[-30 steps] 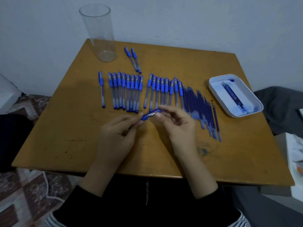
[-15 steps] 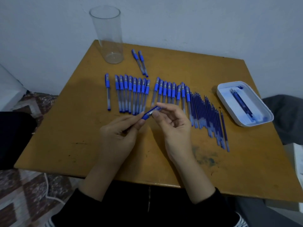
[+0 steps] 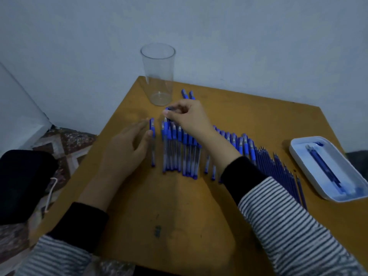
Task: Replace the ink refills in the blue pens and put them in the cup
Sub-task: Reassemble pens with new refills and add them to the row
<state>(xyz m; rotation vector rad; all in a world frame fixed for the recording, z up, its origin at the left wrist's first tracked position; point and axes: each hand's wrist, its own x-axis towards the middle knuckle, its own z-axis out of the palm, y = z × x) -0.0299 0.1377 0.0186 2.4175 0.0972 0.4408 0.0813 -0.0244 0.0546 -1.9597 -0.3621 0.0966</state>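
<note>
Presently right hand point(image 3: 187, 120) grip pinches one pen point(image 3: 167, 109) close to the cup point(image 3: 158, 76), presumably for drop-in; left hand point(image 3: 127, 146) relaxed, empty.

Cup point(image 3: 158, 73) behind pens point(image 3: 180, 148); tray point(image 3: 298, 154) right.

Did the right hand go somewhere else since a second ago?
Yes. The right hand, pinching a blue pen, went from the near side of the pen row across it, toward the cup.

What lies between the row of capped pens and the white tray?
A row of loose blue refills on the table, per the head view.
</note>
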